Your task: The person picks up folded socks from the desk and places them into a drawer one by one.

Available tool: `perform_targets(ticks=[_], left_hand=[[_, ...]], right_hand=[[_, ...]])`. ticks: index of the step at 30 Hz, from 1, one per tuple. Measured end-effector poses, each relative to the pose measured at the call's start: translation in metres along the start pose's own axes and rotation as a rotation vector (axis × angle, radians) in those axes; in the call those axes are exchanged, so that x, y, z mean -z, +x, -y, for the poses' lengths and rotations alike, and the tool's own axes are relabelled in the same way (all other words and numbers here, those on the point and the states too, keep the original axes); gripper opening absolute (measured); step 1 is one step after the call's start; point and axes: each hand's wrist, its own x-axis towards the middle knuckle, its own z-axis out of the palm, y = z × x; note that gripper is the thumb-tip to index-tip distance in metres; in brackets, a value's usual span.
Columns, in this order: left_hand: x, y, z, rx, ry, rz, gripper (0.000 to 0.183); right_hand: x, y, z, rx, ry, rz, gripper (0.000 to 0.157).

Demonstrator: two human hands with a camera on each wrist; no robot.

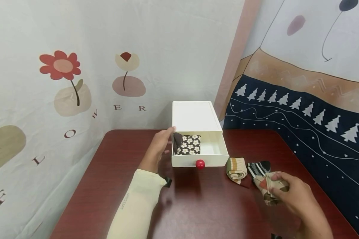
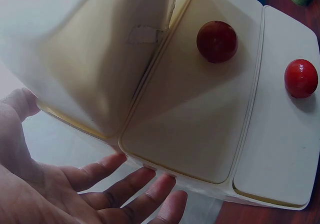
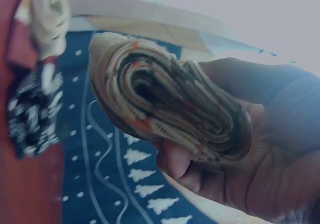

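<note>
A small white drawer cabinet stands at the back of the table with its top drawer pulled out. My left hand rests against the cabinet's left side, its thumb by the top edge and its fingers spread along the side. Inside the drawer, on the left, lies a folded black sock with white flowers beside a dark grey piece of fabric. Over the table's right part, my right hand grips a rolled patterned sock between thumb and fingers.
Right of the drawer lie a rolled cream-and-tan striped sock and a black-and-white sock. A red knob sticks out from the drawer front. Printed curtains hang behind the dark red table.
</note>
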Motion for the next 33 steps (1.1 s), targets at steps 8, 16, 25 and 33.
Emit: perform_targets(ticks=[8,16,25,33], left_hand=[[0.001,0.001,-0.001,-0.007,0.019,0.008,0.075],[0.0,0.001,0.0,-0.007,0.0,0.005,0.072],[0.0,0.0,0.0,-0.004,0.009,0.003,0.072],[0.002,0.0,0.0,-0.008,0.018,0.006,0.075]], right_hand=[[0.013,0.001,0.034,0.055,0.02,-0.117,0.04],[0.013,0.005,0.064,0.076,0.077,-0.277,0.04],[0.007,0.009,0.091,0.047,0.178,-0.406,0.039],[-0.005,0.016,0.119,0.054,0.315,-0.572,0.038]])
